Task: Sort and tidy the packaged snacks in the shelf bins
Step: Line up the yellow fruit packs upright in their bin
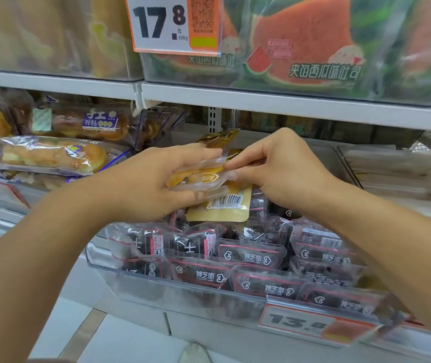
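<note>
My left hand (151,184) and right hand (280,169) both hold yellow snack packets (204,179) above the clear bin (156,289).

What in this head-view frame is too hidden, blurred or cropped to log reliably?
- Yellow snack packets: count unclear; left hand and right hand cover them.
- Clear bin: lower layers hidden beneath dark packets.
- Right-hand bin: contents blurred.
- Lower price tag: small print blurred.

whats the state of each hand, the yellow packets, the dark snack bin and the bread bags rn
left hand: gripping the stack of yellow packets
right hand: pinching the stack's other end
yellow packets: held above the bin
clear bin: full of dark packets
bread bags: lying piled on the shelf
</note>
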